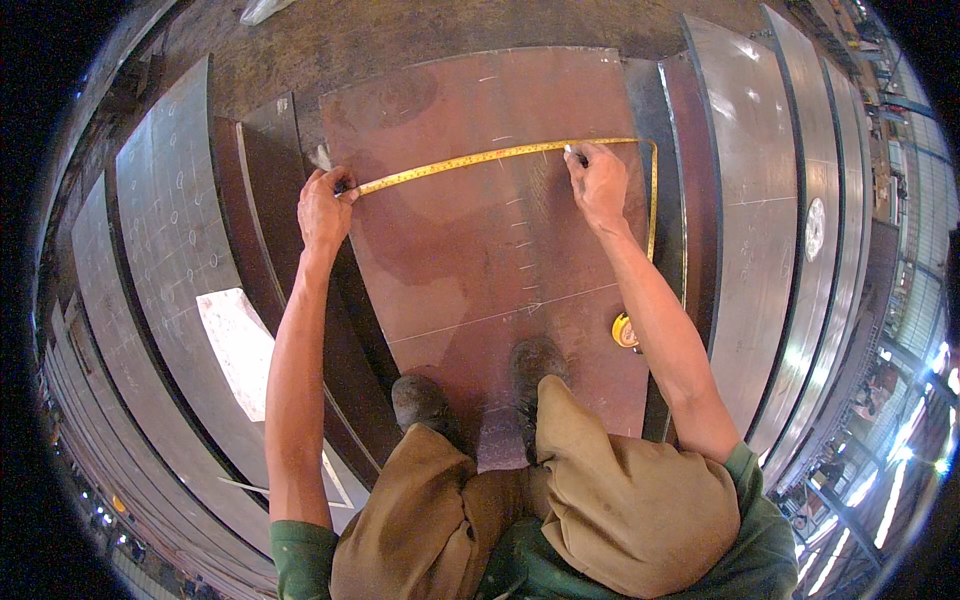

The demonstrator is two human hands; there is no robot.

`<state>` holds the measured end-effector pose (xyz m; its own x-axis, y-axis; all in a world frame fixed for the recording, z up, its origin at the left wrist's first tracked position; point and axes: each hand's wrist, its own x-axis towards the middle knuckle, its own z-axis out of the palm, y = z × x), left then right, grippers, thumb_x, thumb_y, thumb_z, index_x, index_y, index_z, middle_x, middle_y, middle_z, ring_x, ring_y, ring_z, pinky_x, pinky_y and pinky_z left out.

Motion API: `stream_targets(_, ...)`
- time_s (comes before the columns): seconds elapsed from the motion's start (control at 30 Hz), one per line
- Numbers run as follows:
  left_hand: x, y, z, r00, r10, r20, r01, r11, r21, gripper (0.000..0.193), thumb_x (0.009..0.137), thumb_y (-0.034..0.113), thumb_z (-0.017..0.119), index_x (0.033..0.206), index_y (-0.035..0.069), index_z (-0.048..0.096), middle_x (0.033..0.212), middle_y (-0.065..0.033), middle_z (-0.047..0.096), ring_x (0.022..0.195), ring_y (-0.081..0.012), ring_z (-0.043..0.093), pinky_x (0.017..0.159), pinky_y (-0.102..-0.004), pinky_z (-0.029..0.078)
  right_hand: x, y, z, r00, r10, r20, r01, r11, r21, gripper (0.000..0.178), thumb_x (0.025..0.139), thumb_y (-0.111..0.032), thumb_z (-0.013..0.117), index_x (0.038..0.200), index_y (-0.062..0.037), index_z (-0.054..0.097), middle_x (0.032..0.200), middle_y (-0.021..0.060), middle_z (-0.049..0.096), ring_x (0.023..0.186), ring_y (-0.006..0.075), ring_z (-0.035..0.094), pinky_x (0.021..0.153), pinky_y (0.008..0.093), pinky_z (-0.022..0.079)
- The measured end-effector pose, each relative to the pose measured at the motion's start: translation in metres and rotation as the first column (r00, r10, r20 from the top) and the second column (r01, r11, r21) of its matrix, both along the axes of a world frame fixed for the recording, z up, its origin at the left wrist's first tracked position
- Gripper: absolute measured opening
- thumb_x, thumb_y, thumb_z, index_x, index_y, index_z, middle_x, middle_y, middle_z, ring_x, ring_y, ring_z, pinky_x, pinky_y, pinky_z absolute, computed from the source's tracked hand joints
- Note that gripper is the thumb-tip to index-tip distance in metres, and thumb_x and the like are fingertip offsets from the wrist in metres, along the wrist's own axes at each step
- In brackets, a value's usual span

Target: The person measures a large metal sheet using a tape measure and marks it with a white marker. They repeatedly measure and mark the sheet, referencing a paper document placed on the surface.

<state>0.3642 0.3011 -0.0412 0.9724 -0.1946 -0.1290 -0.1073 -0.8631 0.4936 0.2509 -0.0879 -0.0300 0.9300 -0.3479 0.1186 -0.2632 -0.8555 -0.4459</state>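
A reddish-brown steel plate (440, 260) lies in front of me and under my boots. At its left edge my left hand (326, 212) pinches the end of a yellow tape measure blade (470, 159). The blade runs across the plate, kinks at the right edge and bends back toward me. Its yellow case (624, 331) rests beside my right forearm. My right hand (599, 186) is closed just below the blade near its right end, holding a small white-tipped marking stick (569, 150); whether it is chalk or a pen I cannot tell.
Long grey steel beams (170, 200) stand in rows on the left, and more beams (765, 190) on the right. A white patch (238, 345) lies on a left beam. White marks and a long line (480, 316) cross the plate. Brown ground (420, 30) lies beyond.
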Motion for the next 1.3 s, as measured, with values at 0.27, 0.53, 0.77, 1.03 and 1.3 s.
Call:
stream_targets(0.27, 0.001, 0.000, 0.002, 1.000, -0.008, -0.012, 0.008, 1.000, 0.002, 0.022, 0.079, 0.013, 0.079, 0.098, 0.007, 0.071, 0.099, -0.0171, 0.067, 0.098, -0.0398, 0.065, 0.086, -0.0485, 0.050, 0.000, 0.001, 0.001, 1.000, 0.010, -0.026, -0.010, 1.000, 0.003, 0.021, 0.092, -0.019, 0.069, 0.096, 0.0016, 0.073, 0.091, 0.0211, 0.070, 0.083, 0.0399, 0.067, 0.075, 0.0444, 0.051)
stream_targets(0.53, 0.001, 0.001, 0.001, 1.000, -0.011, 0.001, 0.011, 1.000, 0.006, 0.017, 0.082, 0.013, 0.079, 0.097, 0.009, 0.071, 0.096, -0.0139, 0.065, 0.094, -0.0376, 0.065, 0.080, -0.0481, 0.049, 0.000, 0.002, 0.001, 0.999, 0.005, -0.034, -0.004, 1.000, 0.005, 0.021, 0.092, -0.018, 0.069, 0.097, 0.0019, 0.072, 0.090, 0.0209, 0.070, 0.082, 0.0391, 0.068, 0.075, 0.0441, 0.051)
stream_targets(0.77, 0.001, 0.003, 0.001, 1.000, -0.008, 0.024, 0.008, 1.000, 0.027, 0.017, 0.081, 0.013, 0.079, 0.096, 0.009, 0.071, 0.095, -0.0138, 0.064, 0.095, -0.0376, 0.065, 0.080, -0.0481, 0.049, 0.001, 0.005, 0.003, 0.998, -0.005, -0.057, 0.005, 1.000, 0.003, 0.024, 0.093, -0.022, 0.069, 0.097, 0.0017, 0.072, 0.089, 0.0213, 0.069, 0.083, 0.0407, 0.067, 0.074, 0.0453, 0.050)
stream_targets(1.03, 0.000, -0.004, -0.001, 0.998, -0.026, 0.052, 0.026, 1.000, 0.001, 0.018, 0.082, 0.013, 0.079, 0.098, 0.010, 0.071, 0.097, -0.0135, 0.065, 0.096, -0.0375, 0.065, 0.082, -0.0481, 0.049, -0.002, 0.000, -0.002, 1.000, 0.002, -0.019, -0.003, 0.999, -0.037, 0.022, 0.093, -0.021, 0.067, 0.090, -0.0002, 0.069, 0.085, 0.0214, 0.067, 0.082, 0.0428, 0.065, 0.072, 0.0483, 0.049)
stream_targets(1.3, -0.003, 0.011, -0.013, 0.997, 0.081, 0.002, -0.081, 0.995, 0.058, 0.021, 0.082, 0.018, 0.076, 0.103, 0.014, 0.075, 0.107, -0.0110, 0.070, 0.104, -0.0354, 0.067, 0.087, -0.0457, 0.054, 0.002, 0.009, 0.006, 0.997, -0.034, -0.070, 0.030, 0.998, -0.052, 0.037, 0.097, -0.038, 0.065, 0.105, -0.0030, 0.072, 0.099, 0.0228, 0.071, 0.092, 0.0434, 0.067, 0.079, 0.0512, 0.051)
